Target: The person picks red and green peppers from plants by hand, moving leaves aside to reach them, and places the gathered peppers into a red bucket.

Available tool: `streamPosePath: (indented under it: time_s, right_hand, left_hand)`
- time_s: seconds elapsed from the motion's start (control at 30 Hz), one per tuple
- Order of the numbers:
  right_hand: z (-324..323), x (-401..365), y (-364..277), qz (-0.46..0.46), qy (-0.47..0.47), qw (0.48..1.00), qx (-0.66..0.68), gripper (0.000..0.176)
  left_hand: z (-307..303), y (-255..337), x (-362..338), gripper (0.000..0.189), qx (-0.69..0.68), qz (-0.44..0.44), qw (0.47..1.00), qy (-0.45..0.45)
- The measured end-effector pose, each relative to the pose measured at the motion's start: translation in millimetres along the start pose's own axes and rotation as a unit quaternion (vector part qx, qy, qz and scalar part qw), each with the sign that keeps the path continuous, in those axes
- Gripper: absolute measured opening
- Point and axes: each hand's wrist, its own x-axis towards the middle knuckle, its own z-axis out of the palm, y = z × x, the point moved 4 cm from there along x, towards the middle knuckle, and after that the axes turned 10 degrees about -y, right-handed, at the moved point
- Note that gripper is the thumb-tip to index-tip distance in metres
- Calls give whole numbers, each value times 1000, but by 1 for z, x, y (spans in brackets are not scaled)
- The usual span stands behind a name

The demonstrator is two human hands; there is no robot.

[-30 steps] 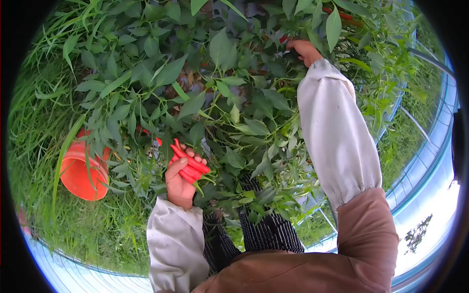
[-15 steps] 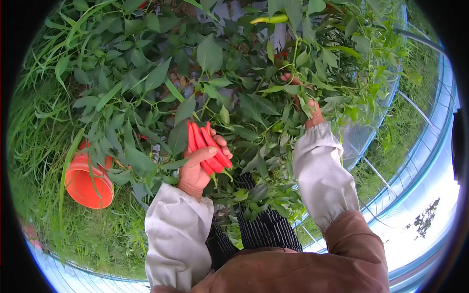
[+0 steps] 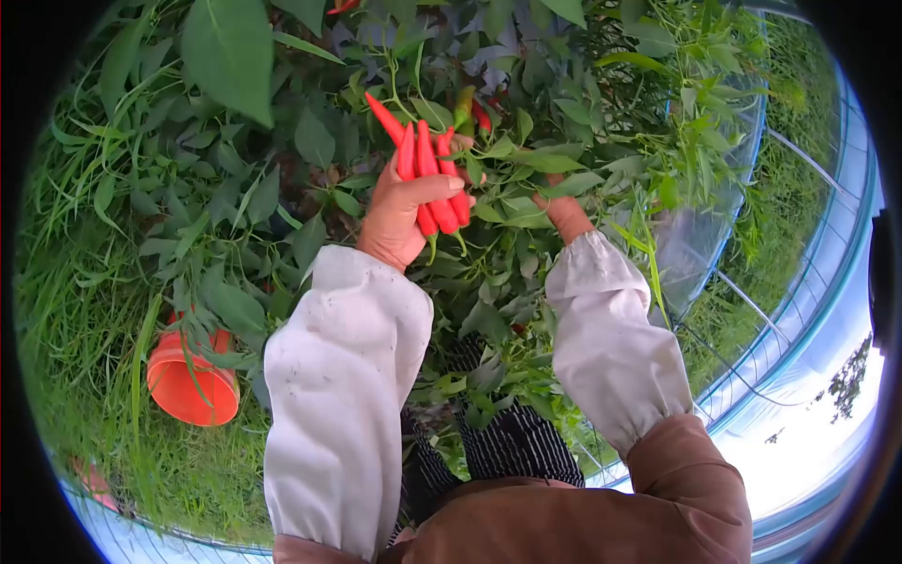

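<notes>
My left hand (image 3: 395,209) is closed around several red chili peppers (image 3: 427,169), its thumb laid across them and their green stems pointing down. Another red chili pepper (image 3: 383,117) slants up to the left just above the bunch, beside a green stem. Right behind the fingertips hang a greenish chili pepper (image 3: 463,106) and a red one (image 3: 482,116) among the leaves. My right hand (image 3: 562,211) reaches into the pepper plant (image 3: 526,169) a little to the right; leaves cover its fingers.
An orange bucket (image 3: 193,381) lies tipped in the grass at left, its mouth facing me. Tall grass (image 3: 85,282) lines the left side. Clear plastic sheeting (image 3: 691,249) and thin hoops stand at right. My striped trouser legs (image 3: 517,442) are below among lower leaves.
My left hand, still holding the chili peppers, has moved up and right, deeper into the plant. My right hand has shifted slightly down and left, nearer the left.
</notes>
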Motion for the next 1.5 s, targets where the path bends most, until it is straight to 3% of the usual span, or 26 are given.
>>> streamPosePath:
  time_s: [0.03,0.07,0.17,0.2,0.23,0.3,0.33,0.37,0.4,0.47,0.53,0.6,0.67,0.73,0.77,0.83,0.87,0.97,1.03,1.17,1.23,1.37,1.43,1.5]
  right_hand:
    - [1,-2,-2,11,26,999,38,40]
    - [-5,-3,-4,-34,40,988,-149,39]
    - [0,-18,-27,28,108,989,-102,34]
    - [-10,-18,-22,-24,121,963,-238,29]
    - [-22,-27,-13,-25,122,963,-239,29]
    - [-30,-45,-52,36,334,941,-47,22]
    - [-32,-41,-70,36,331,942,-50,22]
    - [-33,-38,-94,-52,333,937,-91,22]
    - [-33,-35,-117,-139,331,924,-131,23]
    - [-17,11,-141,-118,142,976,-112,21]
    - [-11,77,-123,14,-21,998,-64,23]
    - [-35,127,-84,101,-23,933,-346,24]
    - [-92,150,-67,77,94,817,-563,29]
    - [-129,149,-70,119,130,744,-645,28]
    - [-126,144,-75,122,128,743,-645,28]
    - [-122,126,-79,228,62,681,-693,30]
    - [-126,121,-80,227,62,677,-698,30]
    - [-135,115,-57,258,24,683,-683,39]
    - [-157,124,-28,346,-2,709,-614,48]
    - [-152,127,-8,400,-45,700,-591,52]
    - [-153,127,-8,323,44,735,-595,44]
    - [-152,115,-32,255,123,754,-593,37]
    - [-147,95,-50,209,227,882,-357,31]
    - [-139,81,-55,186,235,906,-301,27]
  left_hand:
    - [3,-4,-9,61,-8,-3,1000,20]
    - [4,-11,-18,61,-14,2,1000,24]
    - [7,-32,-38,62,-46,26,998,39]
    - [7,-40,-43,63,-61,35,996,46]
    - [7,-47,-47,63,-61,36,997,44]
    - [5,-59,-55,64,-110,45,991,64]
    - [3,-64,-57,64,-122,48,989,67]
    - [3,-66,-59,64,-125,51,988,68]
    - [2,-70,-61,63,-134,44,988,68]
    - [3,-76,-63,62,-144,36,987,64]
    - [5,-80,-64,62,-146,37,986,68]
    - [3,-83,-64,61,-144,40,987,67]
    - [3,-81,-67,60,-141,32,987,68]
    - [1,-83,-71,58,-146,9,987,62]
    - [-1,-84,-73,58,-149,8,987,63]
    - [-3,-89,-74,56,-145,3,988,61]
    - [-3,-91,-74,56,-148,9,987,66]
    - [-3,-95,-77,55,-163,5,984,68]
    - [-3,-93,-77,55,-158,-6,985,65]
    - [-5,-93,-78,55,-144,-8,987,65]
    - [-6,-93,-78,55,-142,-7,988,64]
    - [-3,-95,-79,54,-148,-2,986,77]
    - [-2,-95,-79,54,-148,2,986,77]
    - [-2,-95,-78,55,-150,9,985,88]
